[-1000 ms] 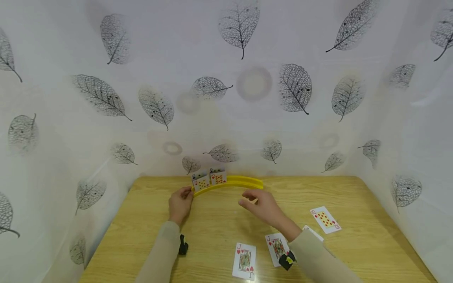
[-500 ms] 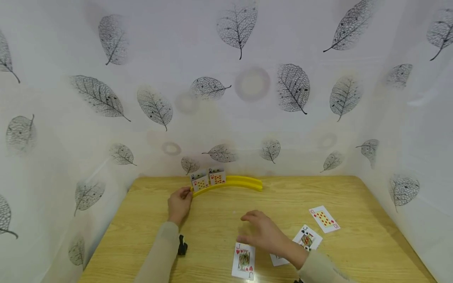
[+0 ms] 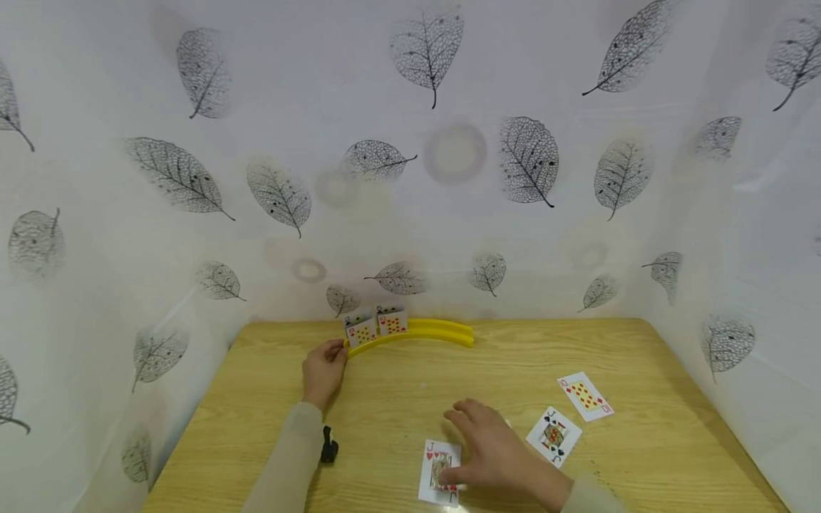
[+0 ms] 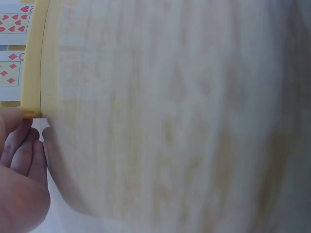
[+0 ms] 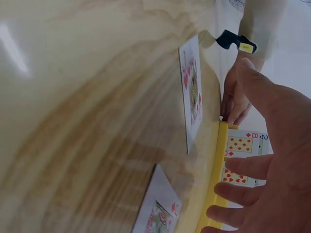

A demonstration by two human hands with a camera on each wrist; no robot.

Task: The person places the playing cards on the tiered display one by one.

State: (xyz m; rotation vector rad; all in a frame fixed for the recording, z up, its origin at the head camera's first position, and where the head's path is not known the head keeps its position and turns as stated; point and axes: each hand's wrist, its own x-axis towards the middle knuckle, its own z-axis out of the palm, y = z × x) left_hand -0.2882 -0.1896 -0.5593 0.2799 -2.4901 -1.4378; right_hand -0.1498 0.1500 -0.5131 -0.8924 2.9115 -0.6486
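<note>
A white cloth backdrop printed with dark skeleton leaves (image 3: 455, 235) hangs behind a pale wood-grain tabletop (image 3: 385, 420). Near the tabletop's far edge lies a yellow, curved, plastic-looking rack (image 3: 442, 330); two groups of white rectangular playing cards (image 3: 363, 333) stand in its left half. The right hand (image 3: 499, 452) grasps nothing, fingers spread, its thumb over the white jack of hearts (image 3: 430, 459); whether they touch I cannot tell. The left hand (image 3: 323, 372) pinches the rack's left end. Beyond the right hand, the white jack of spades (image 3: 554, 434) and white ten of diamonds (image 3: 585, 396) lie face up
</note>
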